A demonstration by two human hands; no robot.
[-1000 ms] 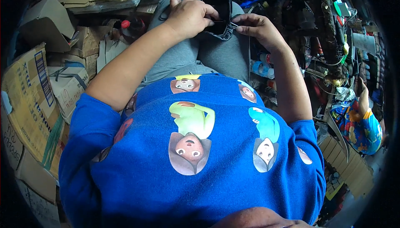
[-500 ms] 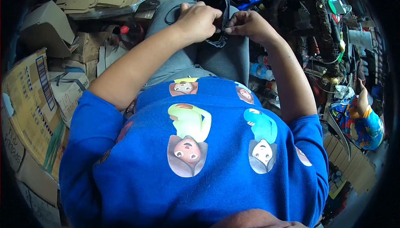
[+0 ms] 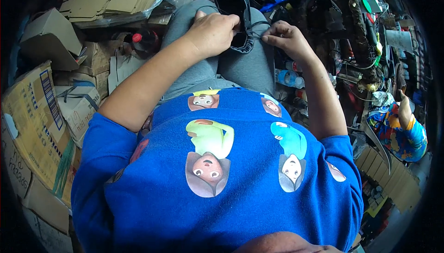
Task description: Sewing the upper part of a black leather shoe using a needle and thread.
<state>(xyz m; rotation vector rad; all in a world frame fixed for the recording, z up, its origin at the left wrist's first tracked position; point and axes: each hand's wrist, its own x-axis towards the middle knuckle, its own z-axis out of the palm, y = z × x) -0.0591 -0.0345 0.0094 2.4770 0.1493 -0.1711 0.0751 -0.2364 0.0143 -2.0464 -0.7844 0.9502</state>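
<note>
Cluttered ground surrounds the seated person: flattened brown cardboard boxes (image 3: 41,114) lie along the left side, and tangled dark scrap with wires (image 3: 356,31) fills the right. On the grey-trousered lap (image 3: 240,68) rests a black, cup-shaped piece with a ribbed rim (image 3: 238,10), near the knees. The left hand (image 3: 213,32) is curled closed around its left side. The right hand (image 3: 287,38) pinches a thin black cord (image 3: 255,25) running off the piece, fingers nearly closed.
</note>
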